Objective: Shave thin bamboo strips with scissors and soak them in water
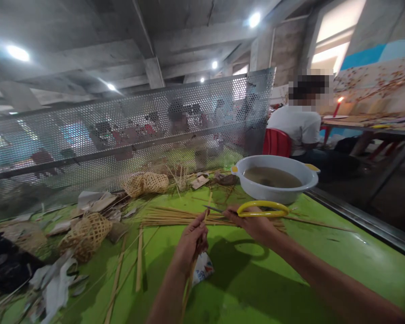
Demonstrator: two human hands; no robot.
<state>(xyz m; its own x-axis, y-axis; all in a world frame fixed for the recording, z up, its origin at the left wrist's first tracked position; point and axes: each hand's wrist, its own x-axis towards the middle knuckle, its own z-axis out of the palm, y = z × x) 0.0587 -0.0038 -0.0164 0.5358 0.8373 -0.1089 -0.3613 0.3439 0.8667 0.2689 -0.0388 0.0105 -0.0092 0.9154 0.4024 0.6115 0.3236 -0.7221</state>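
My left hand (191, 238) is closed around a thin bamboo strip (209, 200), which sticks up past my fingertips and trails down below the hand. Close beside it, my right hand (246, 219) grips a pair of scissors (263, 208) with large yellow handles. The dark blades point left, reaching the strip just above my left fingertips; whether they touch it I cannot tell. Behind both hands lies a bundle of bamboo strips (165, 217) across the green table. A white printed packet (203, 268) lies under my left wrist, partly hidden.
A white basin (273, 191) of murky water stands at the back right. Woven bamboo baskets (87, 236), scraps and a crumpled plastic bag (59, 281) cover the left side. A perforated metal screen (121, 148) borders the table. A person in white (295, 126) sits beyond the basin.
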